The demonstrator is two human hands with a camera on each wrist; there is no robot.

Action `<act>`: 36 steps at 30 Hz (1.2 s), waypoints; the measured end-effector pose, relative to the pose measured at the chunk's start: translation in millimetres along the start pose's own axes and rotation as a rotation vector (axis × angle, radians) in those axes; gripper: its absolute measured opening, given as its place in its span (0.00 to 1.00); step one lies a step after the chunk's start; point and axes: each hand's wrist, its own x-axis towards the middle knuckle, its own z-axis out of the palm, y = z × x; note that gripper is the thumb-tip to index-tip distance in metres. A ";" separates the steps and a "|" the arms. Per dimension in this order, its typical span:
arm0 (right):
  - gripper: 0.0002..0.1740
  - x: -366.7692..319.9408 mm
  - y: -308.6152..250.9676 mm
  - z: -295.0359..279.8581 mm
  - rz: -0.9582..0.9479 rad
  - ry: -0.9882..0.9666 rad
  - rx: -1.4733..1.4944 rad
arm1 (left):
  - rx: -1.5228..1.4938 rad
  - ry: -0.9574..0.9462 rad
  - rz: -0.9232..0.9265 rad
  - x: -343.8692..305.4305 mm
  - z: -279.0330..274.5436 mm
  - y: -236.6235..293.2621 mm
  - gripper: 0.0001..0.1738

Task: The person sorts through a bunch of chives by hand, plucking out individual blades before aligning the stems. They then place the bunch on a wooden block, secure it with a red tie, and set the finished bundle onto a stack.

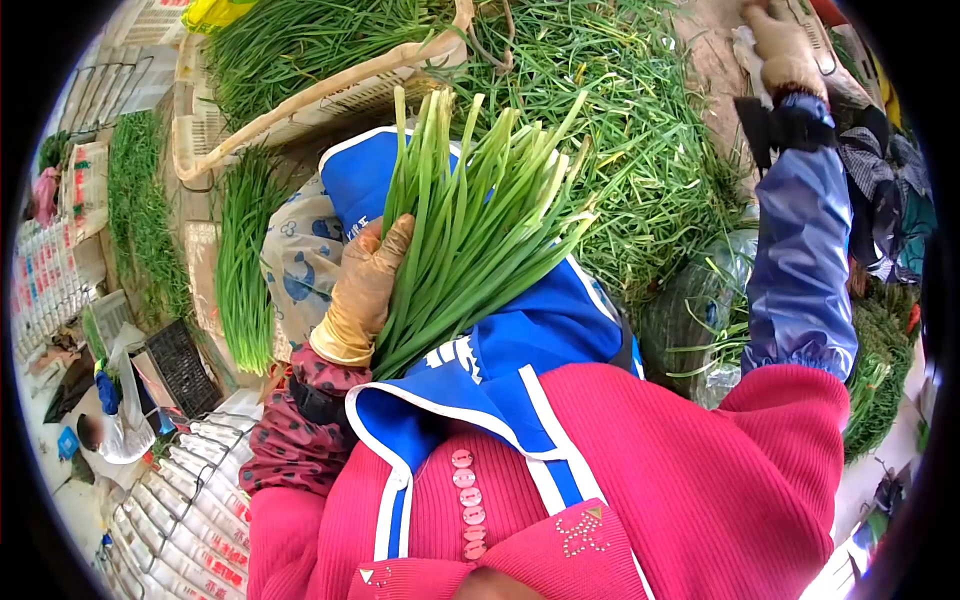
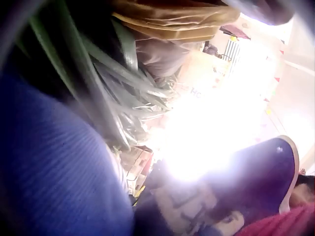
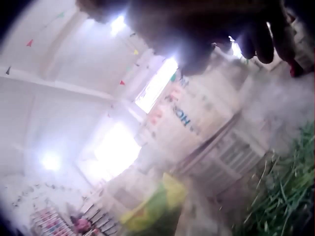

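Observation:
My left hand (image 1: 362, 290), in a tan rubber glove, grips a thick bunch of garlic chives (image 1: 480, 210) with the thumb across it. The bunch leans over a blue apron (image 1: 530, 325) on the lap, its pale cut ends pointing up and away. In the left wrist view, the green leaves (image 2: 93, 73) hang beside the glove's cuff (image 2: 177, 22). My right hand (image 1: 787, 50), also gloved, reaches far out at the upper right, beside a pale crate. Dark, loosely bent fingers (image 3: 261, 42) show in the right wrist view, with no held thing visible.
A cream plastic basket (image 1: 330, 105) with more chives stands ahead. Loose trimmed leaves (image 1: 630, 150) heap across the ground. Another chive bundle (image 1: 243, 260) lies at the left. A clear plastic container (image 1: 700, 300) sits by the right knee. Stacked white crates (image 1: 180, 510) line the left.

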 end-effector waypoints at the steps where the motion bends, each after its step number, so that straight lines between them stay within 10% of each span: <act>1: 0.15 -15.7 4.5 6.9 -0.016 -0.132 0.117 | -0.016 0.017 -0.043 1.5 -0.7 2.3 0.20; 7: 0.26 -139.2 -44.5 75.2 -0.447 -0.915 0.244 | 0.078 -0.124 -0.105 2.9 0.4 16.9 0.23; 10: 0.24 -175.4 -70.5 74.5 -0.246 -1.080 0.149 | 0.108 -0.143 -0.110 0.4 8.4 26.7 0.24; 14: 0.26 -143.4 -35.8 61.4 -0.077 -0.840 0.338 | 0.068 -0.065 -0.028 0.1 0.3 7.2 0.22; 16: 0.31 -132.4 -10.5 63.7 0.127 -0.932 0.123 | 0.020 -0.060 0.007 -0.6 0.2 -1.8 0.22; 18: 0.37 -142.8 9.1 63.1 -0.166 -1.012 -0.124 | -0.066 -0.094 0.005 -5.4 6.3 -7.7 0.21; 22: 0.29 -176.7 19.9 85.7 0.317 -1.442 0.157 | -0.105 -0.055 0.051 -13.6 12.1 -19.7 0.20; 27: 0.17 -150.8 21.7 72.3 0.350 -0.980 0.117 | -0.017 0.045 0.104 -18.2 16.3 -25.6 0.23; 30: 0.26 -108.3 49.1 53.4 0.509 -0.497 0.100 | 0.022 0.018 0.128 -22.1 22.9 -19.4 0.24; 36: 0.45 -144.4 -67.1 36.8 0.294 -0.979 0.199 | 0.092 0.044 0.163 -24.0 26.2 -21.3 0.25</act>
